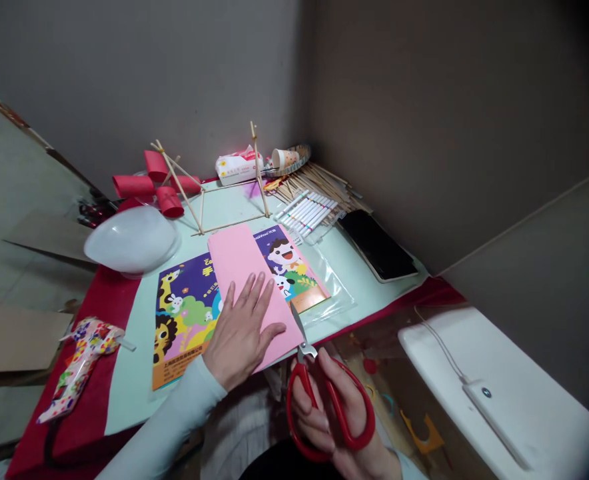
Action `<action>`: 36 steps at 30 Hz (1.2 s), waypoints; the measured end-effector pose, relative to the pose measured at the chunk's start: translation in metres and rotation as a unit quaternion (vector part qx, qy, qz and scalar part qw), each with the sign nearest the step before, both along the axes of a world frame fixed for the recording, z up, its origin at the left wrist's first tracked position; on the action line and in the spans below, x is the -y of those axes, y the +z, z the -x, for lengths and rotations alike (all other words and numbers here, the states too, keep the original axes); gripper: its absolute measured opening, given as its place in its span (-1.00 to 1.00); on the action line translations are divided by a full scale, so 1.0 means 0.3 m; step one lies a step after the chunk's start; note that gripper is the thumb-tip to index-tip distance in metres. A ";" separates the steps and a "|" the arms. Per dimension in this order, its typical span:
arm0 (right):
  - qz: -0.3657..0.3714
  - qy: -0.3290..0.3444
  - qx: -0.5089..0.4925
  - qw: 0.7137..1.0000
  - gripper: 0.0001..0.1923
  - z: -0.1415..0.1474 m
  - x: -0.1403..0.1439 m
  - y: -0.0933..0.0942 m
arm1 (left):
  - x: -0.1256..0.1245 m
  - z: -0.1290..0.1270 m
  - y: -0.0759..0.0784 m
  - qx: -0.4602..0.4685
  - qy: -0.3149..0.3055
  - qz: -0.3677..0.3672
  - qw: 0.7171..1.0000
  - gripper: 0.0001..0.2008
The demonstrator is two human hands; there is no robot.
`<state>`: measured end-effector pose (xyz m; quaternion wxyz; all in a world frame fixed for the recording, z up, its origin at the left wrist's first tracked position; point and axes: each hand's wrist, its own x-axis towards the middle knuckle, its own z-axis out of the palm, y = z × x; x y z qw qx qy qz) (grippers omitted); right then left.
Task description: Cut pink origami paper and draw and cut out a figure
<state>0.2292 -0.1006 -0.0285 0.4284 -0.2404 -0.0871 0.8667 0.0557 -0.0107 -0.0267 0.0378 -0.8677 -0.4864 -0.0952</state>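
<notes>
My left hand lies flat, fingers spread wide, pressing the pink paper sheet down on the bench. The sheet lies on top of a colourful cartoon booklet, near the front edge. My right hand grips the red-handled scissors, fingers through the loops; the blades point up at the sheet's lower right edge and look nearly closed, tip touching the paper edge. Left of the booklet: a patterned glue gun on the red cloth. Further back: a white bowl-like dome, red paper rolls beside a stick frame, white markers, a bundle of wooden sticks, a tissue pack, a paper cup. A dark phone lies at the right edge. A white device with cable sits on the white ledge to the right.
</notes>
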 end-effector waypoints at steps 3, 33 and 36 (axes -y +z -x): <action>0.034 -0.043 -0.012 0.998 -0.55 0.008 0.000 0.004 | -0.006 0.008 -0.009 -0.023 0.005 0.010 1.000 -0.29; 0.040 -0.044 -0.018 0.998 -0.55 -0.015 -0.007 -0.030 | -0.004 0.019 -0.006 -0.033 -0.008 0.010 0.999 -0.27; 0.031 -0.036 -0.008 0.999 -0.53 -0.021 0.003 -0.022 | -0.005 0.019 -0.007 -0.033 -0.010 0.009 0.999 -0.28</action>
